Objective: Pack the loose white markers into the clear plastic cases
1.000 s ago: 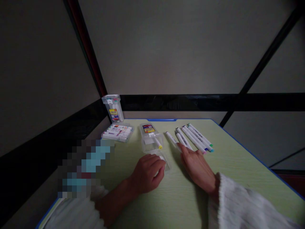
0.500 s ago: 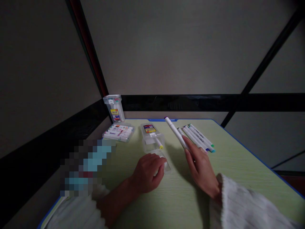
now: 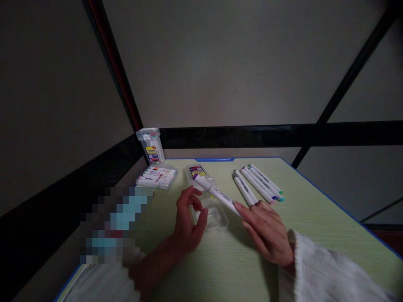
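Note:
My right hand (image 3: 267, 233) pinches a white marker (image 3: 217, 195) by its near end, and the marker slants up and left over a clear plastic marker case (image 3: 201, 178) lying open on the green table (image 3: 315, 218). The case's clear lid (image 3: 217, 218) lies flat in front of it. My left hand (image 3: 189, 220) hovers just left of the lid with fingers curled and apart, holding nothing I can see. Several more white markers (image 3: 258, 184) with coloured tips lie side by side to the right of the case.
A flat clear box of markers (image 3: 157, 176) lies at the back left, and an upright clear marker box (image 3: 151, 145) stands behind it in the corner. A pixelated patch (image 3: 115, 224) covers the left table edge. Black frame bars cross the wall behind.
My right hand lifted one marker from the row and swung it left over the open case. My left hand rose off the lid and its fingers spread.

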{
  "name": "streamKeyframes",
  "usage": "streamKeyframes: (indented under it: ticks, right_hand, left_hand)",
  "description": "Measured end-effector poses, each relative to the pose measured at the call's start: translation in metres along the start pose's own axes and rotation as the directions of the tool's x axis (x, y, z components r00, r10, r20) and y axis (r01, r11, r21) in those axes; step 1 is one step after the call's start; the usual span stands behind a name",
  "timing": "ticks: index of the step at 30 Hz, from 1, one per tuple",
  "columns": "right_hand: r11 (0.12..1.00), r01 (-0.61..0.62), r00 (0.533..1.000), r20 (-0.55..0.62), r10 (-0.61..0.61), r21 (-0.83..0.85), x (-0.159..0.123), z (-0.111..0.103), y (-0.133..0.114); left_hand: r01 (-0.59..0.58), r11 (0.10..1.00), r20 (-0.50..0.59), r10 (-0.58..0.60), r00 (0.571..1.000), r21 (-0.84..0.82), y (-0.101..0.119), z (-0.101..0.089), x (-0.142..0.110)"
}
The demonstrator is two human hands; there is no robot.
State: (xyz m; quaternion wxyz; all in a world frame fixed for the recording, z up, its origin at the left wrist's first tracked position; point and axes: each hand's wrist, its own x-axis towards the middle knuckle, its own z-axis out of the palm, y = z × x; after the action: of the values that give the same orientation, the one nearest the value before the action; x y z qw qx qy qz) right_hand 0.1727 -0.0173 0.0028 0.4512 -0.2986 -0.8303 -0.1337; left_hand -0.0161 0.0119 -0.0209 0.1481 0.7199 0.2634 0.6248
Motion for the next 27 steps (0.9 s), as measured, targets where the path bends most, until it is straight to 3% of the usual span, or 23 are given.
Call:
streamKeyframes:
  ticks: [7, 13, 17, 24, 27]
  right_hand:
    - [0.991, 0.131, 0.99, 0.052, -0.133, 0.039, -0.003, 0.002, 0.003]
    - [0.991, 0.131, 0.985, 0.107, -0.134, 0.041, -0.006, 0.004, 0.003]
    - [0.99, 0.14, 0.988, 0.068, -0.142, 0.028, -0.006, 0.005, 0.001]
    - [0.994, 0.028, 0.999, -0.043, -0.023, 0.108, -0.004, 0.0, 0.004]
    - [0.986, -0.101, 0.989, -0.096, 0.114, 0.131, 0.0, -0.001, 0.005]
  left_hand:
    - [0.105, 0.989, -0.088, -0.114, 0.99, -0.099, 0.004, 0.001, 0.001]
    - [0.186, 0.977, -0.16, -0.201, 0.967, -0.103, 0.004, -0.002, 0.003]
    - [0.242, 0.97, -0.146, -0.242, 0.959, -0.019, 0.002, -0.006, 0.004]
    - [0.081, 0.961, 0.003, -0.085, 0.996, 0.266, 0.012, -0.01, 0.01]
    - [0.001, 0.955, 0.087, -0.028, 0.996, 0.296, 0.015, -0.01, 0.01]
